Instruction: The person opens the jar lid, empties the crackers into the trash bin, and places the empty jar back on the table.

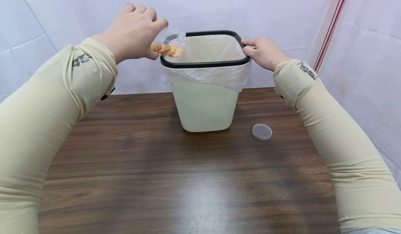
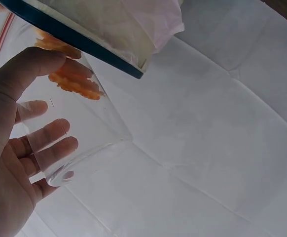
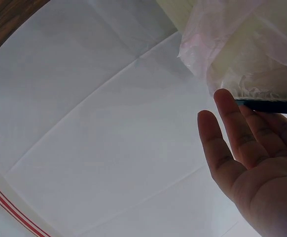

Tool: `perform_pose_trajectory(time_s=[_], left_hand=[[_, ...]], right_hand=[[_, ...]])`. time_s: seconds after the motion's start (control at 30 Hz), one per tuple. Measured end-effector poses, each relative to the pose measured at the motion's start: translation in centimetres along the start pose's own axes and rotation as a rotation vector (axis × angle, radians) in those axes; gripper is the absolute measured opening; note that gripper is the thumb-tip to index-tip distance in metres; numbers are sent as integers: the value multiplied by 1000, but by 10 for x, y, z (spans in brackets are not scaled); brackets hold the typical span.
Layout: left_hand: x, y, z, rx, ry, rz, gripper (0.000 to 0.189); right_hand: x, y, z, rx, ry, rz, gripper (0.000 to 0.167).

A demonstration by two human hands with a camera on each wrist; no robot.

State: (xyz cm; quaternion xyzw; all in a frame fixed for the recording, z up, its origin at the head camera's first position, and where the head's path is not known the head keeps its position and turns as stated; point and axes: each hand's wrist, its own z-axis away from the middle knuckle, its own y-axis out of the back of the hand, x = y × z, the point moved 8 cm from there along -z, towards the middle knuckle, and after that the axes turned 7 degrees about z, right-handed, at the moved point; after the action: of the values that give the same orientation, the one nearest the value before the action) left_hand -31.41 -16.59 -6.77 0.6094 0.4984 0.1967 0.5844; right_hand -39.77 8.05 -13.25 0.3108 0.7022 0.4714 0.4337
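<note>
My left hand [image 1: 134,34] grips a clear plastic jar [image 1: 181,39], tipped on its side with its mouth over the left edge of the trash can [image 1: 205,105]. Orange, wavy-edged crackers [image 1: 167,49] lie along the lower side of the jar. In the left wrist view, the thumb and fingers wrap round the jar [image 2: 99,126], and some crackers [image 2: 77,85] show through the wall. At the opposite side, my right hand [image 1: 264,52] holds the can's black rim [image 1: 206,65]. The right wrist view shows some fingers outside the rim [image 3: 276,106]; the thumb is hidden there.
A thin plastic bag [image 1: 216,74] lines the can and hangs over its outside. A round clear lid [image 1: 262,131] lies on the dark wooden table [image 1: 141,178], right of the can. White sheeting [image 1: 213,8] covers the wall behind.
</note>
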Motion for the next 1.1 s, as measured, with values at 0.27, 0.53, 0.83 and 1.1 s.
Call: perform_pose_trajectory(time_s=[0.27, 0.53, 0.83, 1.1], left_hand=[[5, 2, -1, 16, -42, -52, 65], [14, 4, 0, 87, -106, -126, 61], [21, 6, -1, 132, -145, -169, 54], [23, 6, -1, 165, -167, -211, 55]], right_hand=[[-1, -1, 0, 2, 4, -1, 55], [-2, -1, 0, -4, 7, -10, 55], [-2, -1, 0, 2, 7, -10, 55], [-3, -1, 0, -2, 6, -16, 56]])
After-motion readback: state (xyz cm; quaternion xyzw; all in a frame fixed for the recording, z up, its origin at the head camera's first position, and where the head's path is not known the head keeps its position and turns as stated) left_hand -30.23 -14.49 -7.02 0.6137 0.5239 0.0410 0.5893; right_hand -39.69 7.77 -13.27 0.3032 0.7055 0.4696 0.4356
